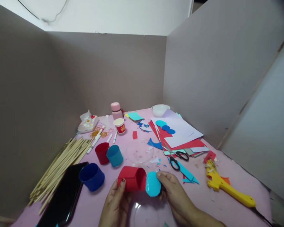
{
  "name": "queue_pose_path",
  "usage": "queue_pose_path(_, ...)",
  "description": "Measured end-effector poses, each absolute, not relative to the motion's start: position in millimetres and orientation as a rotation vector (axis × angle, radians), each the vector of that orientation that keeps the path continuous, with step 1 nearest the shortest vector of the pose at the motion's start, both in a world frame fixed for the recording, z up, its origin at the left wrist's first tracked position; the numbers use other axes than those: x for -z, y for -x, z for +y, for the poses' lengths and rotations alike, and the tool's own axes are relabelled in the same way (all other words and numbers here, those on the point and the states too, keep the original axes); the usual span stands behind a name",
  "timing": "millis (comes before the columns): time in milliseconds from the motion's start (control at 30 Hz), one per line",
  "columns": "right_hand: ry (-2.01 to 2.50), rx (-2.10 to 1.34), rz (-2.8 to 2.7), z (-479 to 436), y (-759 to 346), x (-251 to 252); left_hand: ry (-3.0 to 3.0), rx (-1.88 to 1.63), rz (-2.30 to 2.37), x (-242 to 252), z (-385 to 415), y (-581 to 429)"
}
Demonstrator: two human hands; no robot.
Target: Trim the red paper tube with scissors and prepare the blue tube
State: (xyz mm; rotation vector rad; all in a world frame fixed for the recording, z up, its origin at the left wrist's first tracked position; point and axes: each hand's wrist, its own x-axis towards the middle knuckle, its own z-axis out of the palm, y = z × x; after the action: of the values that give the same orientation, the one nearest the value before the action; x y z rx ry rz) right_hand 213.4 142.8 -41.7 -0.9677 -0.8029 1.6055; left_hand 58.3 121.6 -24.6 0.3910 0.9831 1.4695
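Note:
My left hand [118, 198] is wrapped round a red paper tube [130, 179] that lies on its side, its open end facing right. My right hand [174, 192] pinches a light blue paper disc [153, 184] by its right edge, close beside the tube's open end; whether the two touch is unclear. Below both hands is a clear round lid or plate [146, 216]. Left of the tube stand a dark blue paper cup shape [91, 179], a red one [102, 153] and a teal one [115, 156].
Wooden sticks [59, 167] and a black phone [63, 192] lie at left. Scissors [174, 162], coloured paper sheets [180, 130] and a yellow glue gun [229, 189] are at right. Farther back are a paper cup [120, 126], a pink flask [116, 111] and a white bowl [160, 110].

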Motion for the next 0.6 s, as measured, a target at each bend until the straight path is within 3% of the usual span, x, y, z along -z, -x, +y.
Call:
queue_pose_path(400, 0.999, -1.568, -0.742, 152, -223, 48, -0.282, -1.638, 0.992, 12, 123, -56)
queue_pose_path(600, 0.995, -1.613, -0.742, 154, -226, 46, -0.224, -1.532, 1.076, 11, 122, -59)
